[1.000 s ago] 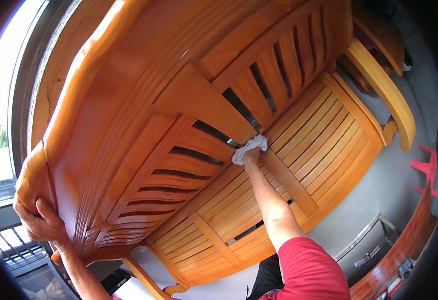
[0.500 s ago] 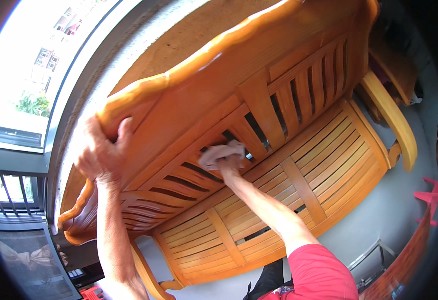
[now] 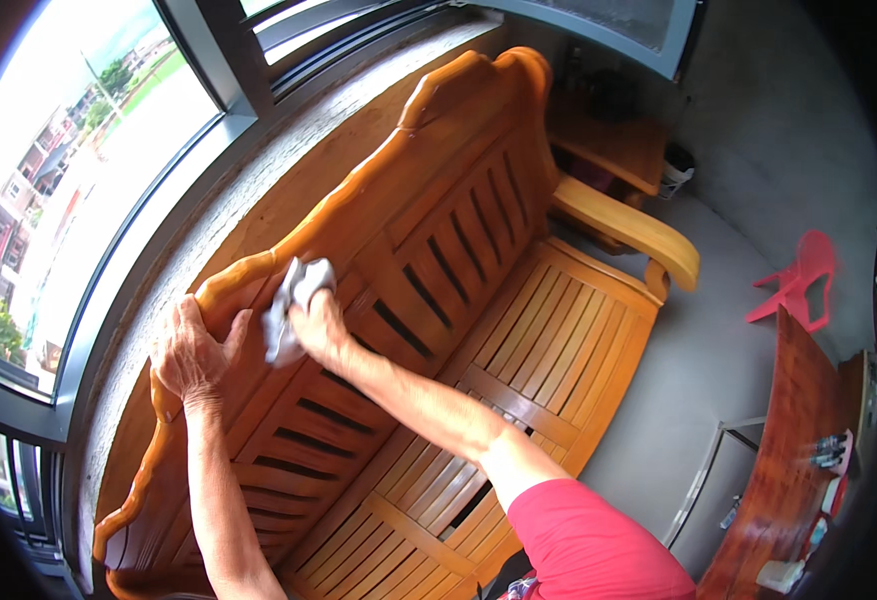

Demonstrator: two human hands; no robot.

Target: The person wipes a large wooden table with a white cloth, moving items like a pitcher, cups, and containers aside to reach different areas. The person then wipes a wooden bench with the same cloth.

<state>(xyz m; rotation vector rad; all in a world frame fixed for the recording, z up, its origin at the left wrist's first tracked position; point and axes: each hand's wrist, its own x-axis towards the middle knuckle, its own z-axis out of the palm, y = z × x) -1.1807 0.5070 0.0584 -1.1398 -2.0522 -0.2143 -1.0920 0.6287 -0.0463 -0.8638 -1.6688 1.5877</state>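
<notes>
A wooden bench [image 3: 399, 215] with a slatted seat and a tall, wavy-topped backrest stretches across the view. My left hand [image 3: 194, 355] is hooked over the top rail of the backrest, its thumb on the front side. Just right of it, my right hand [image 3: 321, 325] holds a crumpled light grey cloth [image 3: 294, 300] against the upper backrest, near the rail. The cloth hides part of my right fingers and is slightly blurred.
Behind the backrest runs a window [image 3: 149, 190] with a dark frame. A red plastic stool [image 3: 804, 285] stands on the grey floor to the right. Nearer is a reddish-brown wooden table [image 3: 774, 490] with small items. A wooden side table [image 3: 614, 145] and a bucket [image 3: 676, 170] are beyond the armrest.
My right hand has carried the cloth from the lower backrest slats up to near the top rail. My left hand keeps its hold on the rail. The view has turned.
</notes>
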